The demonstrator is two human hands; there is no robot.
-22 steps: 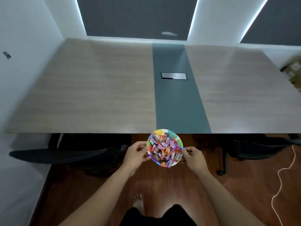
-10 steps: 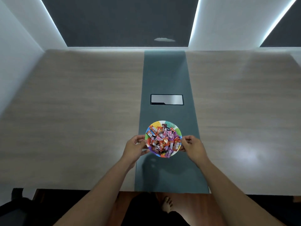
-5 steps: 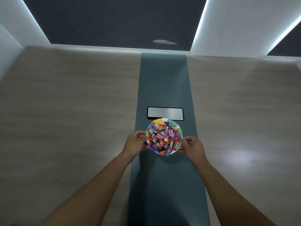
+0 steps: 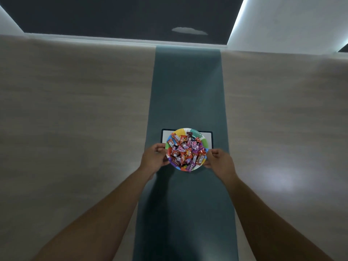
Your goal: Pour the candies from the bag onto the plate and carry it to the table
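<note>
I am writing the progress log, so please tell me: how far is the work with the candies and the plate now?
Done: the candies lie heaped on the plate; no bag is in view. In hand: the left hand and right hand grip the plate's opposite rims over the table, above its teal strip. Left: setting it down and letting go; whether it touches yet is unclear.

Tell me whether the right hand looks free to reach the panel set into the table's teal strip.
Probably not yet: the right hand is gripping the plate, which covers much of the panel.
</note>
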